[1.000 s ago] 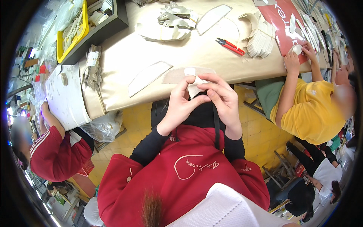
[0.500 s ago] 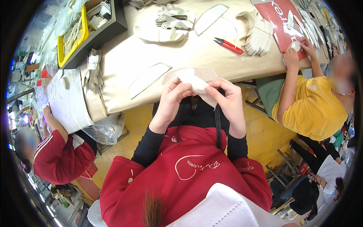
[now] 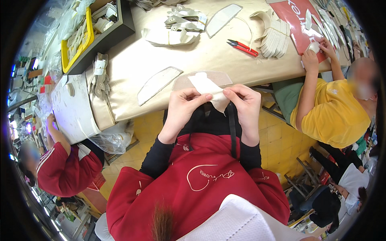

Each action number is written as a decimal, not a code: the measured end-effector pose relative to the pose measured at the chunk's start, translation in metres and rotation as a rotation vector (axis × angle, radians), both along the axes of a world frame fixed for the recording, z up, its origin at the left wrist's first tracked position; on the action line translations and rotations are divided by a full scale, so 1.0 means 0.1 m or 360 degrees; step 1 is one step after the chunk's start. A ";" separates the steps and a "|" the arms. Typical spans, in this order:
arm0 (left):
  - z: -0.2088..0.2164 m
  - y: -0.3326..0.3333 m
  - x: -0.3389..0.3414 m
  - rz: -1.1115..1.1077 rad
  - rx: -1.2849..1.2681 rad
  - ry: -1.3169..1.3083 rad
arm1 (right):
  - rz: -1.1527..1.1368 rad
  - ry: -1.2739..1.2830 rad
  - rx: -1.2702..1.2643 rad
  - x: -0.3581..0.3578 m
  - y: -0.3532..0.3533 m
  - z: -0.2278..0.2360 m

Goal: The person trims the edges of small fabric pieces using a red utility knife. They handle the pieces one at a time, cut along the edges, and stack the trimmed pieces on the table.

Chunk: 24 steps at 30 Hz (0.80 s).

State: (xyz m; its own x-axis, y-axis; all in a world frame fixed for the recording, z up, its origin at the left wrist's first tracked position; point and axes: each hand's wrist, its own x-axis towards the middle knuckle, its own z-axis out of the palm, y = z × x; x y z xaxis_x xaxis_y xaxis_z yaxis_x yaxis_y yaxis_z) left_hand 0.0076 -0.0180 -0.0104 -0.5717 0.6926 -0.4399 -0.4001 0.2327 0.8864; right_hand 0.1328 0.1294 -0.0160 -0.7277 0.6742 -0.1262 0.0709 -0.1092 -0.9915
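While both hands are up at the near edge of the table, I can see a limp white piece of material pinched between them. The left hand grips it with thumb and bent fingers close to its middle, and the right hand has it the same way just beside, so the two thumb tips nearly meet. One end of the white piece reaches up and away over the table; the other droops below the fingers, in front of the wearer's dark clothing. Behind it, a tan curved piece lies along the table edge, partly covered from view; I cannot tell whether the two touch.

Just left of that rests a pale half-moon piece, set at a slant. Farther back, red-handled snips lie near a banded stack of curved pieces, with a second half-moon piece and a banded grey bundle to their left. Over on the left side stand a black tray and a yellow tray, loaded with small parts. To the right, a co-worker in yellow holds a small white piece above a red sheet.
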 end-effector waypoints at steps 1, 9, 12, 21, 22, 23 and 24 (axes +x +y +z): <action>0.00 0.01 0.00 0.0017 0.0056 -0.0026 | -0.0010 -0.0010 -0.0044 -0.01 -0.01 -0.01; -0.02 0.07 0.12 0.0010 0.0195 -0.0229 | -0.0022 0.0008 -0.0202 -0.05 -0.03 -0.04; -0.04 0.08 0.15 0.0055 0.0144 -0.0238 | 0.0017 -0.0041 -0.0204 -0.04 -0.02 -0.05; 0.04 0.00 0.21 0.0091 0.0097 -0.0229 | -0.0004 -0.0030 -0.0105 0.06 0.02 0.03; 0.04 0.00 0.23 0.0128 0.0138 -0.0234 | -0.0009 -0.0004 -0.0121 0.06 0.03 0.04; 0.04 0.00 0.26 0.0174 0.0175 -0.0242 | 0.0001 -0.0007 -0.0151 0.06 0.03 0.04; 0.02 0.01 0.28 0.0223 0.0214 -0.0251 | 0.0010 0.0000 -0.0186 0.05 0.03 0.04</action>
State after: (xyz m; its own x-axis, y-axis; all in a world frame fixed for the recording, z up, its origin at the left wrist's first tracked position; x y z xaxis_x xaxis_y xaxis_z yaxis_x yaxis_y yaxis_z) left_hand 0.0360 -0.0171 -0.0080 -0.5977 0.6699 -0.4404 -0.5559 0.0495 0.8297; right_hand 0.1374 0.1324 -0.0125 -0.7319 0.6503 -0.2035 0.0718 -0.2233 -0.9721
